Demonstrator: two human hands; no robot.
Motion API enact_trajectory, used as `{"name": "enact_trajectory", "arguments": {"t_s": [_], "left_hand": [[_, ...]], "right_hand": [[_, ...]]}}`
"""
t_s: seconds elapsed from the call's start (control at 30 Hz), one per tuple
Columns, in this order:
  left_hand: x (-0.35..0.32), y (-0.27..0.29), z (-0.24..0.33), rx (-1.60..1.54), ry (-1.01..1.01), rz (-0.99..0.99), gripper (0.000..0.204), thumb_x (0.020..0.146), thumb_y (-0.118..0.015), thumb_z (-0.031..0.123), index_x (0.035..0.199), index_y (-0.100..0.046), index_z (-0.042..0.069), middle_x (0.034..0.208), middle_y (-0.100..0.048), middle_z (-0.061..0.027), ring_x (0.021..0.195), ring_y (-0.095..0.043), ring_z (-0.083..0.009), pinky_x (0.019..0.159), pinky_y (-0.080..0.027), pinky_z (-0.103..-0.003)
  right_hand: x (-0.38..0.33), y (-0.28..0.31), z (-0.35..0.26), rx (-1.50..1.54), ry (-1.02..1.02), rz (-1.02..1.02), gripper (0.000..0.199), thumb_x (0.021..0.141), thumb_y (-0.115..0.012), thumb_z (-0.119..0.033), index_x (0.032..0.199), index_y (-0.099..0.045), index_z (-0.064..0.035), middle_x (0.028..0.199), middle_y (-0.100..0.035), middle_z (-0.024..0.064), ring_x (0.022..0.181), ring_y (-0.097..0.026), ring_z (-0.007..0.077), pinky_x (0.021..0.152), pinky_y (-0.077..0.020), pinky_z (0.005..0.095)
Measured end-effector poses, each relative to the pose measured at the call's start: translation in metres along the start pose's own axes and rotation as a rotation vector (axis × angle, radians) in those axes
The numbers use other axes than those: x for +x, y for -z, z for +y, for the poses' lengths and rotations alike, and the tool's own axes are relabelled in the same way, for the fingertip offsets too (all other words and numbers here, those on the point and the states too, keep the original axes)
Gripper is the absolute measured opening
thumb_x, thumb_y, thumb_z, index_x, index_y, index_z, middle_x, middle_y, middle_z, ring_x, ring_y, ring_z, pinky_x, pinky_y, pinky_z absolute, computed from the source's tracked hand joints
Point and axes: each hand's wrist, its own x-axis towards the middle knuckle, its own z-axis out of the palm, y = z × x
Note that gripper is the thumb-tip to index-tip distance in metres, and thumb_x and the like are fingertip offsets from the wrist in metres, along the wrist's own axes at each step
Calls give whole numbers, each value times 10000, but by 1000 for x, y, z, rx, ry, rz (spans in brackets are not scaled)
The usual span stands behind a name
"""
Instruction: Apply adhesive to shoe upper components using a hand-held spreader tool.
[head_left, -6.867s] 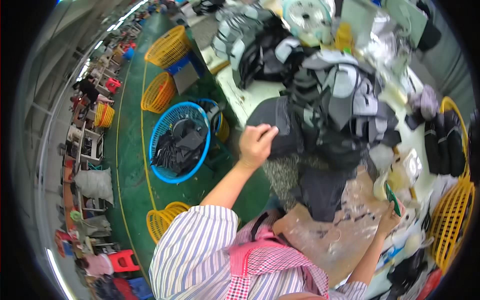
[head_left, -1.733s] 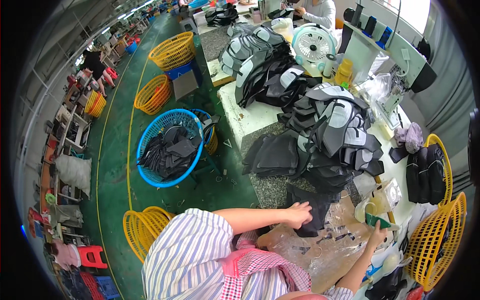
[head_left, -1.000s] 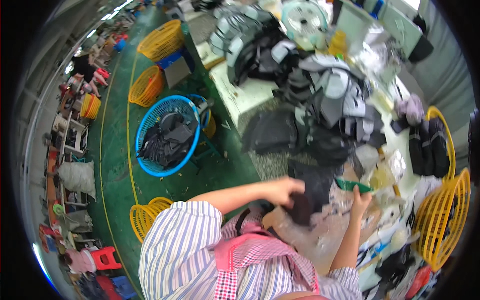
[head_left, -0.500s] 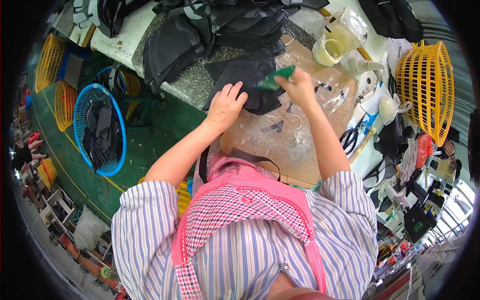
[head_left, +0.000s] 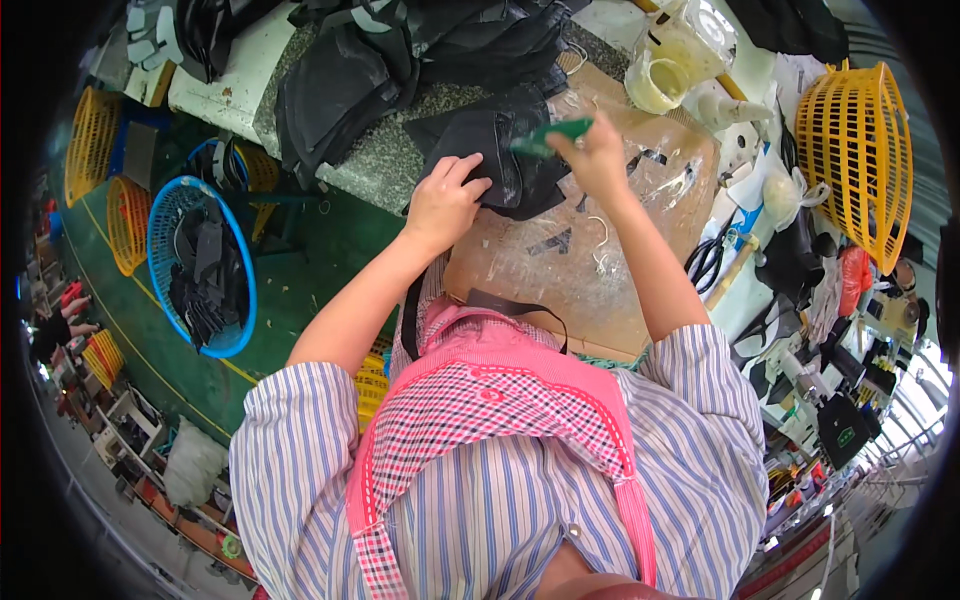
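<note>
On the near edge of the work surface lies a black sheet piece (head_left: pixel 470 138), overlapping other black pieces. My left hand (head_left: pixel 447 203) rests on its left side, fingers stretched out and pressing on it, not gripping. A flat green tool (head_left: pixel 560 135) is in the closed fingers of my right hand (head_left: pixel 597 165). Its end, blurred by motion, is over the black piece; whether it touches cannot be made out. Pale whitish streaks show on the black piece beside the tool. Farther back, a stack of black pieces (head_left: pixel 345 95) lies on the speckled slab.
Right of the brown board (head_left: pixel 520 265) stand a pale pot (head_left: pixel 660 85) and a white bottle (head_left: pixel 715 105). Black-handled scissors (head_left: pixel 708 262) lie near its right edge. A blue basket (head_left: pixel 165 290) of black pieces is at left, a yellow basket (head_left: pixel 850 150) at right.
The green tool and my right hand have shifted slightly up and left. More whitish streaks show on the black piece. My left hand has slid a little to the left.
</note>
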Motion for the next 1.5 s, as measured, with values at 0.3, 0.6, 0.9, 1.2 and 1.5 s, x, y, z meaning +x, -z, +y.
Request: {"name": "enact_trajectory", "arguments": {"t_s": [0.3, 0.6, 0.9, 1.2, 1.5], "left_hand": [[-1, -2, -1, -23, 4, 7, 272, 530, -647, 41, 799, -654, 83, 1033, -537, -65, 946, -496, -228, 783, -446, -297], [-3, -1, -2, -40, 37, 7, 273, 532, -649, 44, 803, -654, 76, 1043, -534, -59, 952, -493, -224, 782, -444, -293], [4, 2, -9, -135, 124, 1, 230, 552, -654, 60, 781, -661, 76, 990, -560, -51, 918, -508, -221, 765, -444, -292], [38, 135, -65, -184, 371, 1030, 250, 734, -661, 170, 916, -622, 3, 745, -640, -40, 592, -518, -71, 576, -431, -235], [17, 12, -34, -46, 206, 195, 422, 661, -669, 278, 968, -565, 8, 930, -544, -122, 887, -475, -295, 768, -405, -357]], "right_hand": [[16, -1, -10, 327, -131, -155, 176, 686, -666, -171, 782, -608, -36, 697, -583, 76, 699, -556, 179, 630, -430, 309], [15, -5, -35, -42, 286, 153, 95, 673, -665, -133, 754, -637, -93, 710, -528, 78, 659, -518, 226, 590, -420, 308], [-3, 31, -7, 114, 35, -239, 182, 631, -699, -182, 765, -623, -85, 743, -502, 99, 735, -516, 267, 641, -416, 335], [27, 26, -24, -308, 210, -86, 143, 664, -677, -161, 789, -640, -99, 713, -492, 66, 706, -507, 226, 621, -413, 304], [33, 34, -21, -385, 508, -147, 163, 613, -687, -216, 756, -638, -155, 737, -526, 71, 732, -511, 221, 630, -419, 359]]}}
